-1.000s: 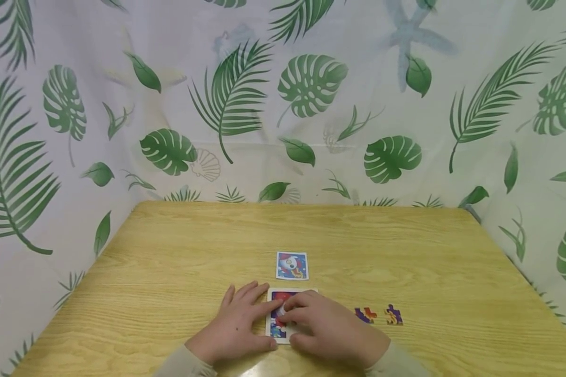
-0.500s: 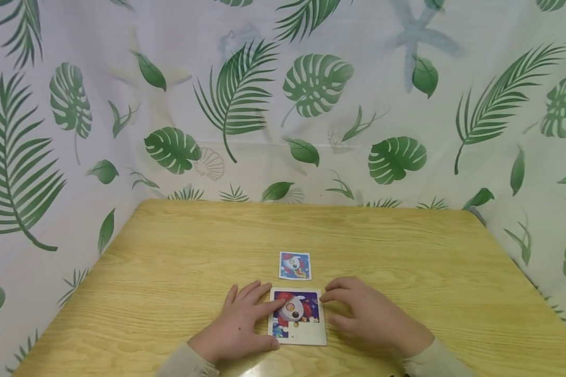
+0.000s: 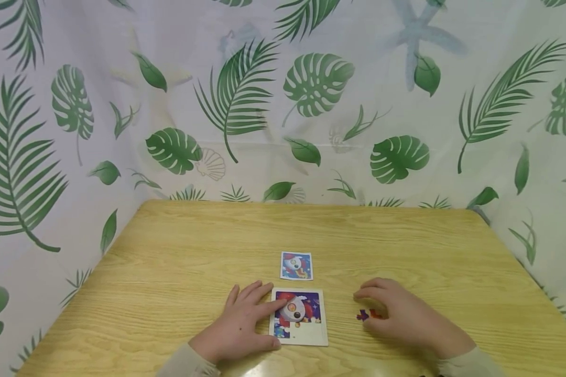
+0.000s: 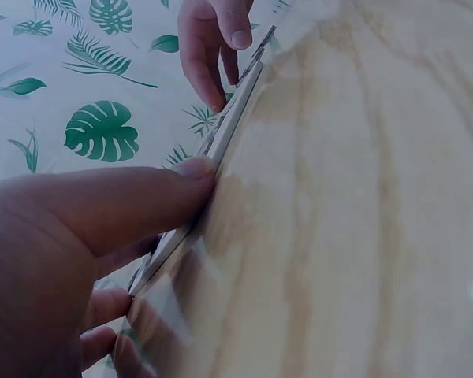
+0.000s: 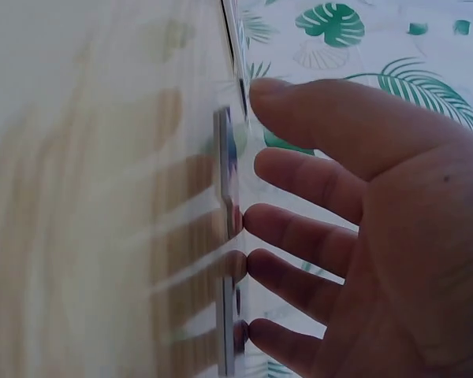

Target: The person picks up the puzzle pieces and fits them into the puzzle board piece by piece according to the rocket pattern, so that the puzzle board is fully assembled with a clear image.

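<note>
The puzzle board [image 3: 308, 334], white-framed and partly filled with a rocket picture, lies flat on the table. My left hand [image 3: 242, 327] rests at its left side with fingers spread. The index finger lies across the picture and the thumb touches the lower left corner. To the right, my right hand [image 3: 405, 317] hovers low over loose jigsaw pieces. A purple and red jigsaw piece [image 3: 362, 315] shows between its thumb and fingers. In the right wrist view two pieces stand edge-on, one a nearer jigsaw piece [image 5: 225, 327]; the fingers look relaxed and grip neither.
A small picture card [image 3: 296, 266] with the same rocket lies just beyond the board. The wood-grain table [image 3: 193, 241] reaches back to a leaf-patterned curtain [image 3: 254, 173] on three sides.
My right hand has left the board and moved right to the loose pieces, uncovering the rocket picture. My left hand has stayed on the board.
</note>
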Demonstrator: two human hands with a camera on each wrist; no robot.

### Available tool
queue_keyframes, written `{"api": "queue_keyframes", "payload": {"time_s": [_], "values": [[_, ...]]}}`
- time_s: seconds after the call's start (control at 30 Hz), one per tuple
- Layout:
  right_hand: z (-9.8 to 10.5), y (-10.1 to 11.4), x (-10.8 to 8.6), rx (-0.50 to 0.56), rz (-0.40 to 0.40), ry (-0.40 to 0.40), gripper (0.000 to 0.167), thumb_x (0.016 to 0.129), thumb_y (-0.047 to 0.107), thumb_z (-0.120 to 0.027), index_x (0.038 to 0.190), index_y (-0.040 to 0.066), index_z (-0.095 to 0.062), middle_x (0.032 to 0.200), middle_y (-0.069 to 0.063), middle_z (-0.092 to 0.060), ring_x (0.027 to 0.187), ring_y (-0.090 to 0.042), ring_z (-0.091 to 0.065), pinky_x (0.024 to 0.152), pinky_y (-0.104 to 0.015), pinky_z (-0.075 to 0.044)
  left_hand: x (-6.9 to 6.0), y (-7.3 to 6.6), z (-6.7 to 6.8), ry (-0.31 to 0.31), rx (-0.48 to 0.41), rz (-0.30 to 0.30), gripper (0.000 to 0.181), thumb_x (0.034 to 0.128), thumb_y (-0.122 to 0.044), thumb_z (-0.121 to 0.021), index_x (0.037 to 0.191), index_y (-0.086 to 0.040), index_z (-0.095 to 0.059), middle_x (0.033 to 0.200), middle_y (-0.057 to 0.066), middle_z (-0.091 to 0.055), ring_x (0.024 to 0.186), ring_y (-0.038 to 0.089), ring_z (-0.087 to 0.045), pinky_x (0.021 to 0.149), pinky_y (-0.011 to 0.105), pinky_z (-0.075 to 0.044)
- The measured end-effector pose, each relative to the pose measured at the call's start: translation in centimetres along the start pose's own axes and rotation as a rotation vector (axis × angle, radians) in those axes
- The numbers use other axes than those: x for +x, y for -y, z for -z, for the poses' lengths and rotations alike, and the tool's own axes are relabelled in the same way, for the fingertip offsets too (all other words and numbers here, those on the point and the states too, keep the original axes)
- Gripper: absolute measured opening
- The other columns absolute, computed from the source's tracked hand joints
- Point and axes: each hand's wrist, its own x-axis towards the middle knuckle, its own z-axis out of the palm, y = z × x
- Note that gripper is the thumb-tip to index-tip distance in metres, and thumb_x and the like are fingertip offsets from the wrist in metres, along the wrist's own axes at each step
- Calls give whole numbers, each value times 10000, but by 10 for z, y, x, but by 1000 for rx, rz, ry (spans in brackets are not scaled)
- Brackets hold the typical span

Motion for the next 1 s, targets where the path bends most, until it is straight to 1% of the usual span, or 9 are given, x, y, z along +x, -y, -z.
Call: {"api": "queue_keyframes", "payload": {"time_s": [0.13,0.23,0.33,0.43,0.6,0.7,0.8,0.9,1.0], "values": [[3,-6,-7,1,2,15,435,840,387,-807,1235,237,-704,1395,-45,-540,1296,-318,-498,1041,-554,-443,1,-1,-1,0,6,-1,783,852,-635,-690,1544,-380,-426,1655,36,-248,1536,297,-94,1166,643,56],[3,-10,-10,-10,14,11,378,837,364,-814,1182,243,-719,1397,-58,-540,1294,-331,-500,1030,-558,-451,1,-1,-1,-9,16,-7,802,847,-628,-697,1551,-361,-420,1655,37,-251,1534,299,-103,1165,647,52],[3,-13,-11,-26,33,-5,284,844,320,-812,1110,281,-722,1382,-62,-551,1280,-334,-512,1012,-551,-466,1,-2,-2,-26,24,-8,846,833,-618,-712,1560,-301,-418,1652,34,-264,1532,293,-123,1167,645,40],[2,-15,-11,-19,71,-16,203,859,263,-799,1029,320,-705,1362,-82,-567,1262,-357,-524,981,-547,-486,0,-2,-2,-39,34,-9,905,820,-614,-722,1568,-212,-409,1647,37,-282,1527,292,-150,1170,646,20],[0,-17,-11,-11,114,-38,234,865,191,-785,916,369,-642,1344,-94,-584,1235,-369,-548,898,-479,-535,-2,-1,-1,-51,42,-15,957,818,-617,-723,1570,-127,-390,1638,53,-301,1520,304,-179,1169,658,-15],[-1,-18,-10,-34,124,-52,227,862,200,-789,919,362,-641,1331,-86,-594,1223,-356,-559,903,-483,-533,-3,-2,-1,-56,47,-15,966,813,-626,-722,1568,-121,-392,1636,56,-306,1518,308,-185,1167,663,-29],[-1,-18,-10,-57,107,-57,209,851,223,-802,966,326,-661,1332,-72,-598,1231,-342,-559,960,-516,-505,-3,-2,-1,-55,49,-12,966,813,-633,-715,1569,-125,-392,1637,53,-304,1519,305,-184,1169,660,-30],[-1,-18,-11,-69,94,-56,233,833,241,-821,987,308,-660,1338,-66,-595,1236,-339,-555,973,-528,-495,-3,-2,-2,-53,43,-3,966,815,-639,-707,1574,-137,-384,1645,40,-286,1525,295,-165,1175,644,-7],[-2,-19,-11,-80,99,-66,235,819,230,-830,912,332,-639,1315,-50,-604,1223,-317,-564,950,-499,-510,-2,-3,-2,-50,36,3,968,813,-642,-705,1578,-147,-378,1651,28,-273,1529,287,-150,1178,632,14]]}}
